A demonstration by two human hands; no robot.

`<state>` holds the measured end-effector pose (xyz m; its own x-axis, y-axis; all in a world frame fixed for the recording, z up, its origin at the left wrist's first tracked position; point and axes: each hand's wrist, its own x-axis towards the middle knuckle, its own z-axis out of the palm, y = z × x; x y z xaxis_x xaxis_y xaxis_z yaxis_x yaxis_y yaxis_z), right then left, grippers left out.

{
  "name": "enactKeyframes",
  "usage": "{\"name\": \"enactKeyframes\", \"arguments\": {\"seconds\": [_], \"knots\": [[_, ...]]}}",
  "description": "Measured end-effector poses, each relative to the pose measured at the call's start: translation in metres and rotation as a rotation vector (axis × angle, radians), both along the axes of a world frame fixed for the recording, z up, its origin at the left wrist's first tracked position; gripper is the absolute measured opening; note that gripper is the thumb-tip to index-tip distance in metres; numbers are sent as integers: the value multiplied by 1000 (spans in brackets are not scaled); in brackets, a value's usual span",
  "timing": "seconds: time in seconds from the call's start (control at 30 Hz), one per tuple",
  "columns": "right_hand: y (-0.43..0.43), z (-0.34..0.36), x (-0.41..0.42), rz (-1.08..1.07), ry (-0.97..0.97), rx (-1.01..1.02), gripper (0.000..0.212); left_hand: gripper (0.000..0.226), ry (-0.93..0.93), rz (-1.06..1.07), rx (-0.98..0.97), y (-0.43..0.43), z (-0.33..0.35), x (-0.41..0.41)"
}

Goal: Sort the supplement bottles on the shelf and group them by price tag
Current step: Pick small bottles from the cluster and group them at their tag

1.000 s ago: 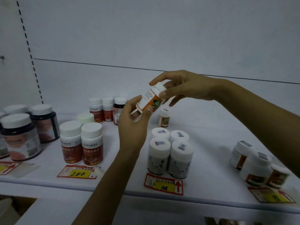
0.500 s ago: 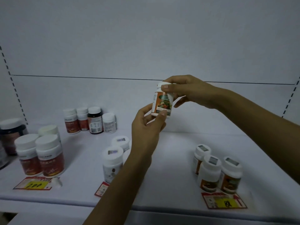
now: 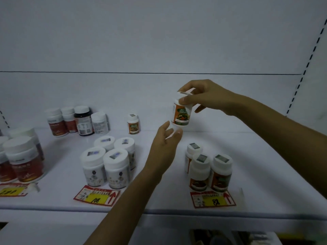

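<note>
My right hand (image 3: 203, 97) grips a small orange-labelled bottle (image 3: 181, 115) by its white cap, upright in the air above the shelf. My left hand (image 3: 165, 144) is just below it, fingers apart, fingertips near the bottle's base. Three matching orange-labelled bottles (image 3: 208, 169) stand behind the 88 price tag (image 3: 213, 199). Several white bottles (image 3: 108, 160) stand behind the 108 price tag (image 3: 97, 196). One more small orange bottle (image 3: 133, 124) stands alone at the back.
Red-labelled jars (image 3: 23, 160) stand at the left behind a 200 price tag (image 3: 12, 190). Several mixed bottles (image 3: 77, 121) line the back wall at the left. The white shelf (image 3: 265, 174) has its front edge near the bottom of the view.
The view has swung to the right. The bottle went from tilted between both hands to upright in my right hand. My left hand has let go and dropped just below it.
</note>
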<state>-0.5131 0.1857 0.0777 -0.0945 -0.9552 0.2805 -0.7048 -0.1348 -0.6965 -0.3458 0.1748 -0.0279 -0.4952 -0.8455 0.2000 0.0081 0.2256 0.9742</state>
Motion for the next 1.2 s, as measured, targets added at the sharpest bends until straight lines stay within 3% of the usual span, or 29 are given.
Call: {"name": "enactKeyframes", "arguments": {"seconds": [0.2,0.33,0.47,0.63,0.73,0.9,1.1,1.2], "knots": [[26,-37,-45,-81,4,128,29,57,-170,-36,-27,15,-41,-14],[38,-70,-60,-54,1,173,32,77,-174,48,-51,23,-50,-21],[41,-107,-66,-77,-47,95,39,69,-153,6,-48,28,-48,-18],[47,-147,-62,0,-234,-41,20,60,-193,-46,-117,32,-48,-18],[50,-160,-61,33,-337,-61,18,71,-207,-53,-99,30,-48,-18],[58,-162,-66,75,-364,-105,9,39,-221,-9,-76,32,-45,-18],[62,-162,-61,115,-333,-120,13,21,-197,14,-56,32,-44,-20],[63,-160,-61,110,-362,-129,13,23,-205,-2,-62,31,-46,-21]]}}
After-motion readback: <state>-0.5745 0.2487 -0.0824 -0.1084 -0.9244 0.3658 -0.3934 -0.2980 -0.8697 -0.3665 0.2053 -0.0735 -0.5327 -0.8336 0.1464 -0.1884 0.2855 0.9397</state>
